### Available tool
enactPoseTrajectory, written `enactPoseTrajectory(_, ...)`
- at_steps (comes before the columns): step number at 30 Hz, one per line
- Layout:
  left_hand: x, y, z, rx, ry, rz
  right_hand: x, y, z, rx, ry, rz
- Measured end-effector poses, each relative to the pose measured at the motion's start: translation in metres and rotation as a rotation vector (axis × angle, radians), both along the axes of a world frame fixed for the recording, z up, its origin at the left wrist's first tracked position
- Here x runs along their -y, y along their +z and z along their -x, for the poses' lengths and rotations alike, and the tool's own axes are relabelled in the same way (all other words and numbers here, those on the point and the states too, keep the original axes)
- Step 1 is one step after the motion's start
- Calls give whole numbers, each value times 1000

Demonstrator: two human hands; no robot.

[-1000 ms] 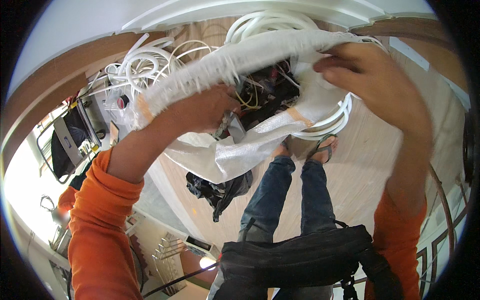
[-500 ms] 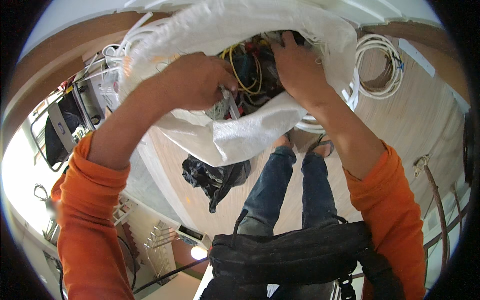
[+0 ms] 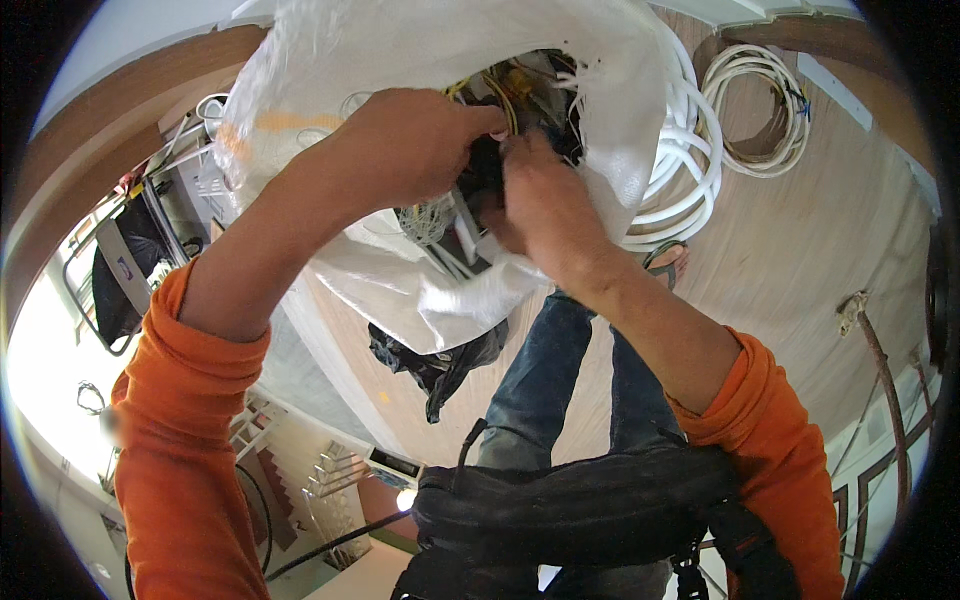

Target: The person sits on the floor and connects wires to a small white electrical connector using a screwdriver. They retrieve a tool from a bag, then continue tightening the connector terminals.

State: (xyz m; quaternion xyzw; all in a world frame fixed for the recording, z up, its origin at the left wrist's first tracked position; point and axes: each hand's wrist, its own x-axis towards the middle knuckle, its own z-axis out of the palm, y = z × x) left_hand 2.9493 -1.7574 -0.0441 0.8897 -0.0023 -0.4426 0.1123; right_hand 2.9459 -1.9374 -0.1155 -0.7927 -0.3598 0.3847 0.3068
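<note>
A large white woven sack (image 3: 430, 310) stands in front of me with its mouth open. Inside it lie yellow wires (image 3: 503, 92), a tangle of thin whitish strands (image 3: 428, 222) and dark items too jumbled to name. My left hand (image 3: 425, 145) reaches over the sack's left side, fingers closed near the yellow wires; whatever they pinch is hidden. Close beside it, fingertips nearly meeting the left ones, my right hand (image 3: 548, 200) is bent down into the sack mouth. Motion smears its fingers, so I cannot see if they hold anything.
A thick white hose coil (image 3: 690, 190) lies against the sack's right side, with a cream cable coil (image 3: 715, 100) beyond it. Below the sack, a black plastic bag (image 3: 440, 365) rests on the wood floor (image 3: 790, 260). A black waist bag (image 3: 580, 510) hangs at my front.
My right hand has swung left from the sack's far right rim to beside my left hand, which has shifted slightly right. The sack mouth has narrowed, and more of the white hose shows.
</note>
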Motion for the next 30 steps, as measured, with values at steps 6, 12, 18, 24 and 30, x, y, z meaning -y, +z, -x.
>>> enactPoseTrajectory(6, -2, -30, 2, -4, -311, -7, 5, 13, -2, -192, 87, 44)
enactPoseTrajectory(12, -4, -26, 13, -1, -199, -11, 30, -27, -47, -62, 137, 143)
enactPoseTrajectory(18, 0, -17, 10, -96, -108, -40, 1, -45, -40, 182, 341, 170)
enactPoseTrajectory(24, -7, -25, 22, -19, -152, -8, 13, -88, -29, 366, 288, -17)
enactPoseTrajectory(30, -6, -23, 19, -39, -99, -18, 11, -88, -19, 492, 160, -111)
